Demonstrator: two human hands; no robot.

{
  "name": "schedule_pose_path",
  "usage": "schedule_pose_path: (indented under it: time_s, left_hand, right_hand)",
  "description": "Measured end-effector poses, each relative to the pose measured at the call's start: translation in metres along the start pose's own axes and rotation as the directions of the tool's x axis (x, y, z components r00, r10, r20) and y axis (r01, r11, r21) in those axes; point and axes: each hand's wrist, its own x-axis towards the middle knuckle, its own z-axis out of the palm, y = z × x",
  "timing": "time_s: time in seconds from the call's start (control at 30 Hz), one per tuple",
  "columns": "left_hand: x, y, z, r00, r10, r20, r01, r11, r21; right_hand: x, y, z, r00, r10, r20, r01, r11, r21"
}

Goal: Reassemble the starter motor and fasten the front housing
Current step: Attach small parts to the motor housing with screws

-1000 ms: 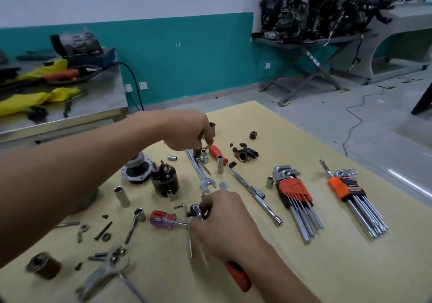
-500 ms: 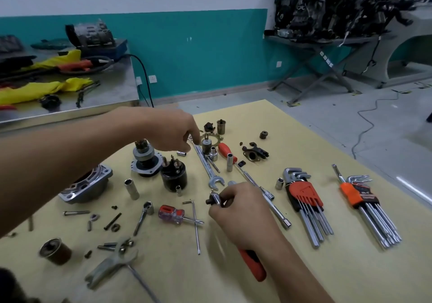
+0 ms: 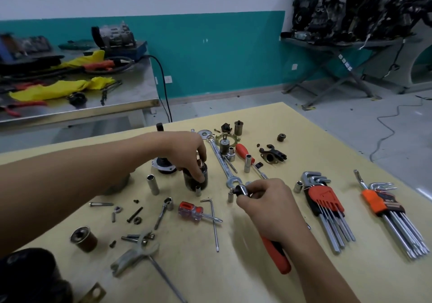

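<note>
Yellow bench (image 3: pixel 315 150), left hand (image 3: pixel 187 153) gripping solenoid (image 3: pixel 195 182), right hand (image 3: pixel 268 207) gripping ratchet (image 3: pixel 278 259)

- The tabletop (image 3: pixel 210 277) was a pale yellow board, matt and lightly scuffed.
- The ratchet (image 3: pixel 279 259) had a glossy red plastic handle and a dark metal head.
- The combination wrench (image 3: pixel 222 160) was bright, polished metal.
- The hex key set (image 3: pixel 326 200) had satin silver metal keys in a smooth red plastic holder.
- The second hex key set (image 3: pixel 383 205) had the same metal keys, in an orange plastic holder.
- The stubby screwdriver (image 3: pixel 190 210) had a translucent red plastic handle and a shiny metal shaft.
- The deep socket (image 3: pixel 152 184) was smooth, shiny metal.
- The black cylinder (image 3: pixel 194 182) looked dark and slightly glossy.
- The brown cylinder (image 3: pixel 84 239) had a dull brown side and a bright metal rim.
- The pinion gear (image 3: pixel 281 137) was dull, brownish metal.
- The back bench (image 3: pixel 93 107) had a brushed, reflective steel top.
- The yellow cloth (image 3: pixel 60 90) was matt and creased.
</note>
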Motion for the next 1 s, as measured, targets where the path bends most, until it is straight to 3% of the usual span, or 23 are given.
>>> schedule_pose_path:
  time_s: [0.07,0.13,0.17,0.23,0.33,0.43,0.53,0.6,0.67,0.73,0.87,1.0]
  left_hand:
    - [0.002,-0.002,-0.019,0.998,0.019,0.060,-0.004,0.969,-0.247]
    - [0.015,-0.003,-0.035,0.998,0.017,-0.061,-0.038,0.930,-0.366]
    - [0.024,-0.002,-0.039,0.989,-0.002,-0.150,-0.047,0.945,-0.324]
    - [0.044,-0.001,-0.033,0.970,-0.016,-0.244,0.000,0.998,-0.066]
    - [0.064,-0.001,-0.008,0.991,-0.043,-0.128,0.075,0.964,0.253]
    - [0.072,0.000,0.003,0.991,-0.025,-0.132,0.077,0.909,0.410]
    - [0.068,0.006,0.002,0.987,0.016,-0.161,0.055,0.902,0.428]
    - [0.051,0.007,-0.015,0.957,0.081,-0.277,-0.002,0.962,0.274]
    - [0.018,0.009,-0.042,0.873,0.099,-0.478,-0.112,0.994,0.002]
    - [-0.030,0.006,-0.059,0.809,0.004,-0.587,-0.222,0.928,-0.300]
    - [-0.122,0.009,-0.029,0.873,-0.174,-0.455,-0.212,0.704,-0.677]
    - [-0.161,0.012,0.015,0.873,-0.362,-0.327,-0.149,0.442,-0.885]
  right_hand:
    - [0.001,0.001,0.000,1.000,-0.004,-0.005,0.004,1.000,0.012]
    - [0.003,0.002,0.000,1.000,-0.010,-0.005,0.010,1.000,0.023]
    - [0.004,0.002,0.000,1.000,-0.012,-0.010,0.012,1.000,0.025]
    - [0.004,0.002,0.001,1.000,-0.019,-0.021,0.019,1.000,0.012]
    - [0.003,0.003,0.003,0.999,-0.033,-0.013,0.033,0.999,-0.004]
    - [0.004,0.003,0.003,0.999,-0.044,-0.016,0.044,0.999,-0.006]
    - [0.005,0.004,0.003,0.997,-0.069,-0.021,0.069,0.997,-0.015]
    - [0.004,0.005,0.003,0.993,-0.114,-0.024,0.114,0.993,0.000]
    - [0.002,0.003,0.003,0.984,-0.173,-0.032,0.174,0.984,0.037]
    - [0.001,-0.002,0.009,0.977,-0.204,-0.060,0.210,0.969,0.131]
    - [-0.007,-0.025,0.029,0.985,-0.157,-0.077,0.175,0.886,0.430]
    - [-0.023,-0.055,0.050,0.929,-0.323,-0.179,0.370,0.814,0.448]
